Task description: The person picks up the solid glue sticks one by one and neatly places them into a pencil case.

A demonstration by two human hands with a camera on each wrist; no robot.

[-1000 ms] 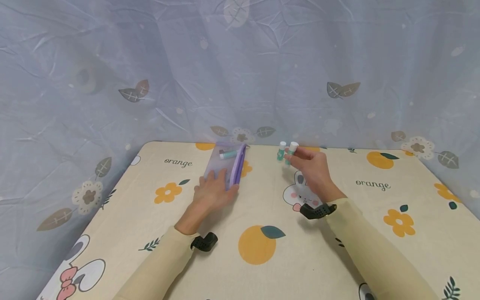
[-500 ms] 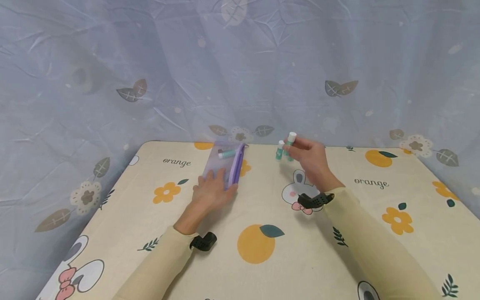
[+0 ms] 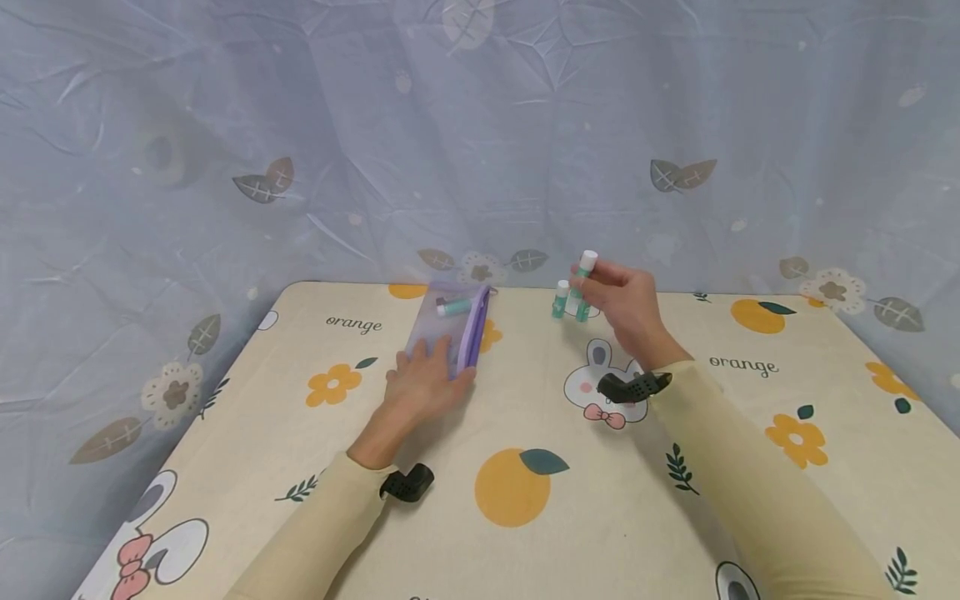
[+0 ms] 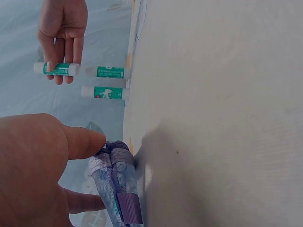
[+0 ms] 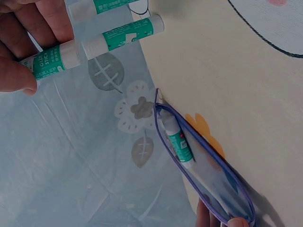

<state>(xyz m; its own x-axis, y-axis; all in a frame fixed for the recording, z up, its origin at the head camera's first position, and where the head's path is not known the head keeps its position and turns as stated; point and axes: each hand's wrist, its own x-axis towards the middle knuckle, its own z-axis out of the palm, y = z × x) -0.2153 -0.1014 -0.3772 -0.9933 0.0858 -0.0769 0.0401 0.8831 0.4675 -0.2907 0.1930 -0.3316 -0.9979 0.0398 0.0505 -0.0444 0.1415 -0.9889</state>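
Observation:
My left hand (image 3: 427,383) holds the near end of a translucent purple-edged zip pouch (image 5: 213,182), thumb on one side and fingers on the other. The pouch's mouth gapes, and one glue stick (image 5: 180,144) lies inside at the far end. My right hand (image 3: 626,300) pinches a green glue stick with white ends (image 3: 585,265) between thumb and fingers, raised above the table and slightly tilted. Two more glue sticks stand upright near it: one glue stick (image 3: 560,300) to its left, another glue stick (image 3: 582,312) just below the held one.
A cream cloth with printed oranges and rabbits covers the table (image 3: 525,550). A grey-blue patterned curtain (image 3: 525,125) hangs right behind the table's back edge. Dark wrist straps (image 3: 408,483) sit on both sleeves.
My right hand has lifted its glue stick upward from among the standing ones, leaving two on the table. The left hand and the pouch have stayed in place.

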